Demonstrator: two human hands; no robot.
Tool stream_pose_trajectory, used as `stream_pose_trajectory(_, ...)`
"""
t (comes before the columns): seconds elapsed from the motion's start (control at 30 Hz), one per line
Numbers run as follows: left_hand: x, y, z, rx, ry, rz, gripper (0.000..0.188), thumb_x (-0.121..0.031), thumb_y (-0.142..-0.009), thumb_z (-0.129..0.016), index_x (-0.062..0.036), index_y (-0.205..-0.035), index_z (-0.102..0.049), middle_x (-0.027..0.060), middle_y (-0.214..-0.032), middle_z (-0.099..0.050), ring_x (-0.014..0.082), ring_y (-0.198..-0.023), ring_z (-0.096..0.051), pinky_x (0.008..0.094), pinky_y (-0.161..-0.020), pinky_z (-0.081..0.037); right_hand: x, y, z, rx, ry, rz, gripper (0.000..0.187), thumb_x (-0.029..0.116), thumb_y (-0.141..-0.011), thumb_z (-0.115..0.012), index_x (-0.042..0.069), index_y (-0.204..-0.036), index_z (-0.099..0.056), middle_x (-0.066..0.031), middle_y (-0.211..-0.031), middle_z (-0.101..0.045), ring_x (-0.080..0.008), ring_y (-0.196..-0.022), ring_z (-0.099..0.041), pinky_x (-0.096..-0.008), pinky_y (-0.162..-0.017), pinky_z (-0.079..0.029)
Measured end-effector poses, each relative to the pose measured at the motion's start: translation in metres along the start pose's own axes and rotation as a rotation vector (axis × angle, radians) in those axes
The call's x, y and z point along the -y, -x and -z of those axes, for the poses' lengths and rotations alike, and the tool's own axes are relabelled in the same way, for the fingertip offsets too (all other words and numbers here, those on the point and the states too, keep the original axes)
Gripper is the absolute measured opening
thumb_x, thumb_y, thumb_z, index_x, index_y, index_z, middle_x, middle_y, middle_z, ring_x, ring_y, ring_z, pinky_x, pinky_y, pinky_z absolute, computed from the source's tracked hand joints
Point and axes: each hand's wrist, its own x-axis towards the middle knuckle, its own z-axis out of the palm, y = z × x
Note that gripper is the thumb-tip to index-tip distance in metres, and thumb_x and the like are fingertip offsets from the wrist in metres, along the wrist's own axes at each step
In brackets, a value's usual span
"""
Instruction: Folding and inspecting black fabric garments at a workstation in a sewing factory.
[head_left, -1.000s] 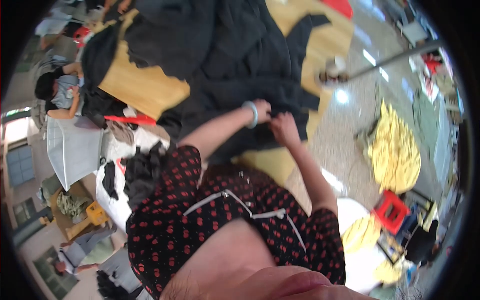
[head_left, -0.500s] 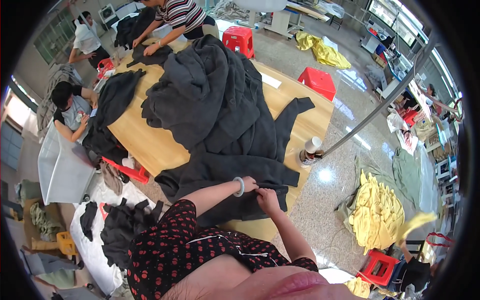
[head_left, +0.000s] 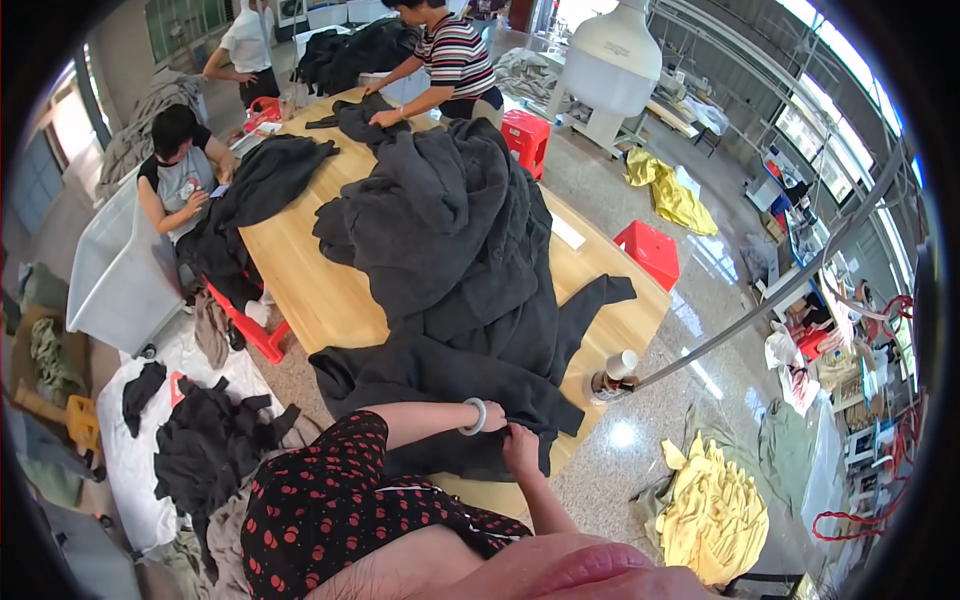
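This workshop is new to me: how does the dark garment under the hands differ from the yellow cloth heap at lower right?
The dark garment is charcoal; the yellow cloth heap is bright yellow. The dark garment lies fairly flat on the wooden table; the heap sits bunched up, off the table. Both are creased fabric.
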Motion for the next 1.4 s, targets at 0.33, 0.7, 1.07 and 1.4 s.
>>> stream_pose_trajectory(0.33, -0.021, 0.033, 0.024, -0.042, 0.297, 0.163, 0.041, -0.032, -0.074, -0.046, 0.0034, -0.094, -0.055, 0.0227, -0.100, -0.054, 0.0326, -0.097, -0.050, 0.0378, -0.086, -0.038, -0.001, -0.009, 0.005, 0.100, -0.159, -0.109, 0.017, 0.009, -0.074, -0.048, 0.002, -0.087, -0.056, -0.0178, -0.081, -0.058, -0.0330, -0.077, -0.056, -0.0406, -0.069, -0.044)
stream_pose_trajectory(0.7, -0.036, 0.038, 0.002, -0.186, 0.220, 0.114, 0.026, -0.019, -0.072, -0.044, 0.0008, -0.081, -0.058, 0.0205, -0.088, -0.058, 0.0340, -0.085, -0.055, 0.0400, -0.078, -0.043, -0.002, 0.008, 0.010, 0.167, -0.180, -0.085, 0.020, 0.005, -0.072, -0.048, 0.002, -0.092, -0.054, -0.0186, -0.085, -0.057, -0.0347, -0.082, -0.054, -0.0387, -0.072, -0.043)
stream_pose_trajectory(1.07, -0.016, 0.041, 0.026, -0.237, 0.397, -0.023, 0.023, -0.017, -0.072, -0.043, -0.0023, -0.085, -0.056, 0.0182, -0.088, -0.057, 0.0332, -0.088, -0.052, 0.0401, -0.079, -0.041, -0.006, -0.010, 0.023, 0.140, -0.308, -0.135, 0.019, 0.004, -0.073, -0.047, 0.004, -0.091, -0.054, -0.0174, -0.083, -0.057, -0.0330, -0.078, -0.055, -0.0369, -0.068, -0.044)
stream_pose_trajectory(1.4, 0.011, 0.033, 0.051, 0.093, 0.633, -0.008, 0.039, -0.034, -0.074, -0.054, -0.0059, -0.100, -0.057, 0.0121, -0.092, -0.059, 0.0230, -0.087, -0.054, 0.0300, -0.079, -0.040, -0.019, -0.027, 0.038, 0.371, -0.391, -0.188, 0.023, 0.012, -0.075, -0.053, 0.007, -0.097, -0.052, -0.0116, -0.081, -0.058, -0.0247, -0.077, -0.055, -0.0312, -0.070, -0.042)
